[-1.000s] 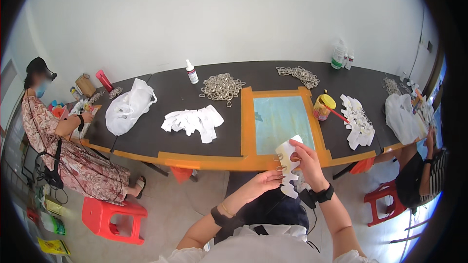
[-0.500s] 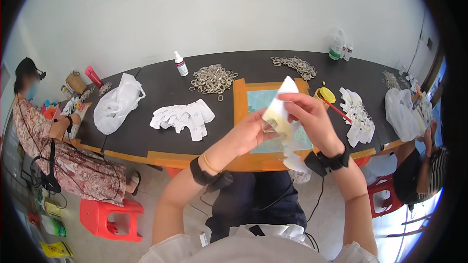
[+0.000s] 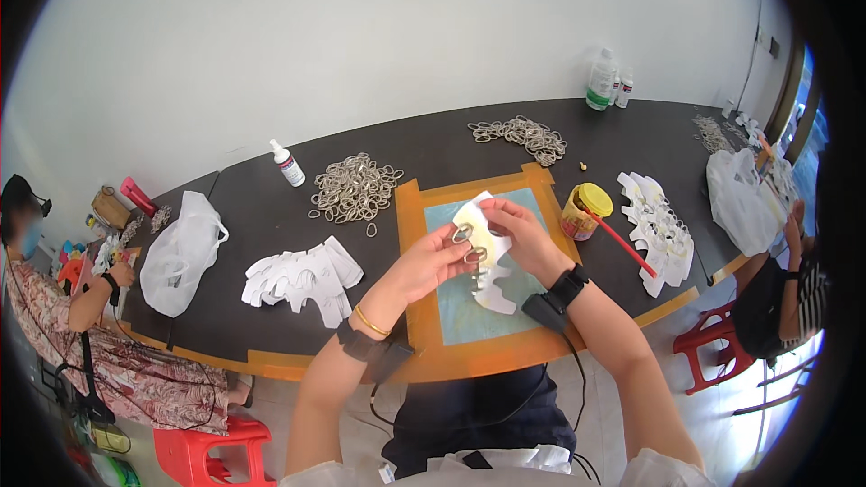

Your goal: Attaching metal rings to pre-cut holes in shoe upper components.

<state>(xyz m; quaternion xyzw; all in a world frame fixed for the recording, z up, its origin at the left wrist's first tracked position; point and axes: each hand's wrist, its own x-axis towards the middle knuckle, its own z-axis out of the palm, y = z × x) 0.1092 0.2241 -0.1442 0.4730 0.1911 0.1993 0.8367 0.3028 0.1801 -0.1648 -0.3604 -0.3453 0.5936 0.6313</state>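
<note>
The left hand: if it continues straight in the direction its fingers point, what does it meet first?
Most likely the white cut-out piece it already touches, then the right hand behind it. Depth is unclear in this view.

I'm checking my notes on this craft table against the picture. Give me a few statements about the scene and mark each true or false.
1. Both hands hold one white paper cutout above the blue mat. True: the left hand and the right hand grip it together.
2. The yellow-lidded jar stands left of the mat. False: it stands on the mat's right.
3. A pile of rings lies behind the mat, near a small white bottle. True.
4. The white plastic bag hangs from the left hand. False: it lies on the table, far left.
5. A red stick leans from the jar. True.
</note>
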